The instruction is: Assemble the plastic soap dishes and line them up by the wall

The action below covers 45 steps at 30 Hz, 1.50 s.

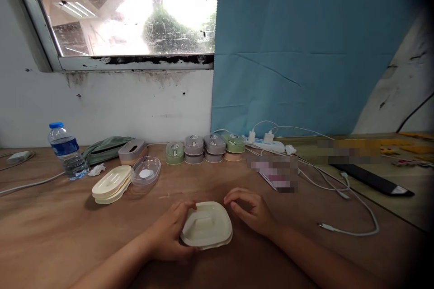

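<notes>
Low in the middle of the head view, a cream plastic lid [208, 226] lies flat, apparently with another cream piece under it. My left hand [174, 230] grips its left side, thumb at the near edge and fingers at the far edge. Just right of the lid, my right hand [252, 212] hovers with curved fingers apart and nothing between them. Farther left are more stacked cream lids [111, 183], partly touching a clear plastic box [146, 171] with a white round spot inside.
Along the wall stand several small green and grey lidded boxes [194, 144]. A water bottle [68, 151], a green pouch [106, 150] and a grey-pink box [132, 151] are at left. On the right lie a power strip [271, 144], a white cable [359, 233] and a black bar [373, 179].
</notes>
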Motion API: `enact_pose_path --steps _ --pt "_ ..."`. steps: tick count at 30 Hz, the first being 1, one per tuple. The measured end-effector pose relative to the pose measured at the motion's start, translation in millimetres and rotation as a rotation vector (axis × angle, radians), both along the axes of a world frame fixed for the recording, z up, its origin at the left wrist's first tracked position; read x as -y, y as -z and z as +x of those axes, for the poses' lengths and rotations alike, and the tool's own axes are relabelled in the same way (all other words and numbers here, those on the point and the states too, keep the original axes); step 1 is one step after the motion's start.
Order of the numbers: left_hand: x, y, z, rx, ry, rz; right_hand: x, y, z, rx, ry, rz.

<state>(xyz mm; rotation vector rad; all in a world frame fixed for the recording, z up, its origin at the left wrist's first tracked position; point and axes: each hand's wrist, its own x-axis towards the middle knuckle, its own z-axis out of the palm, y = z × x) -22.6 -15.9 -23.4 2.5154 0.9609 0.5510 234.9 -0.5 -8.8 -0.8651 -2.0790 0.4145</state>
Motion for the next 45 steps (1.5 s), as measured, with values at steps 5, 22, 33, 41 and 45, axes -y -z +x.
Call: enact_pose_path --steps 5,22,33,41,45 --pt "-16 -9.7 -15 -0.002 0.02 0.156 6 1 -6 0.273 -0.226 -0.125" --pt "-162 -45.8 -151 -0.085 -1.03 0.226 7 2 -4 0.37 -0.232 -0.253" --pt "-150 -47.7 -143 0.11 -1.041 0.409 5 2 -4 0.346 -0.219 -0.226" --pt "-59 -71.2 -62 0.682 -0.613 0.483 3 6 -3 0.273 -0.17 -0.036" --pt "-15 -51.5 -27 0.495 -0.182 0.431 5 11 -1 0.104 -0.091 0.225"
